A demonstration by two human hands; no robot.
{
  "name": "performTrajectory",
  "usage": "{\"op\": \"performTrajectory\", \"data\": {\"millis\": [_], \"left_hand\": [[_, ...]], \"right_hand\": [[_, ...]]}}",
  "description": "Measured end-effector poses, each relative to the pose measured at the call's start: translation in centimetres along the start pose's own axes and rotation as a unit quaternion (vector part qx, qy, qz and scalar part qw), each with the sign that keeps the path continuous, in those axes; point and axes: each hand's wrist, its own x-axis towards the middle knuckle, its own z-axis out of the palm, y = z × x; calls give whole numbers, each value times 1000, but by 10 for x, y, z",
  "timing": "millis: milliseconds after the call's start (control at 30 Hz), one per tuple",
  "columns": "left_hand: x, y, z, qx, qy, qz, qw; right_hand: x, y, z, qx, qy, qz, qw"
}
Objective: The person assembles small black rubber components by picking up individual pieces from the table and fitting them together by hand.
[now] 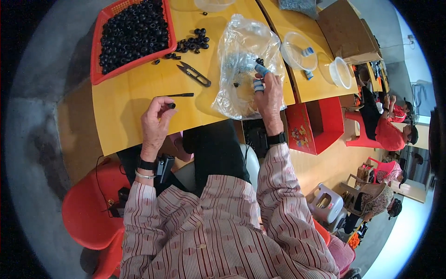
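Note:
My left hand (155,122) is closed at the near edge of the yellow table, pinching a small black ring-shaped cap (172,105) between thumb and fingers. Just beyond those fingers is a thin black rod-like tool (181,95); whether the hand touches it I cannot tell. My right hand (269,95) reaches over a clear plastic bag (232,60), its taped thumb and finger apart. Small black pieces (259,61) show at the tip of the blue-taped finger, and another dark piece (236,85) is on the bag. What the bag holds is blurred by shine.
A red basket (134,66) full of black caps stands at the far left, with loose caps (193,43) beside it. Black thread snips (194,74) lie mid-table. Plastic tubs (341,73), a cardboard box (346,32) and a red box (302,128) are on the right; people sit beyond.

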Motion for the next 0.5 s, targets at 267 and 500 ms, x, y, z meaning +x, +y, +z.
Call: {"op": "performTrajectory", "data": {"millis": [267, 500], "left_hand": [[0, -2, -1, -18, 1, -3, 1000], [-5, -1, -3, -39, 9, -13, 999]], "right_hand": [[4, 4, 8, -39, -31, 16, 999], [-2, -27, -8, 395, 20, 194, 898]]}}
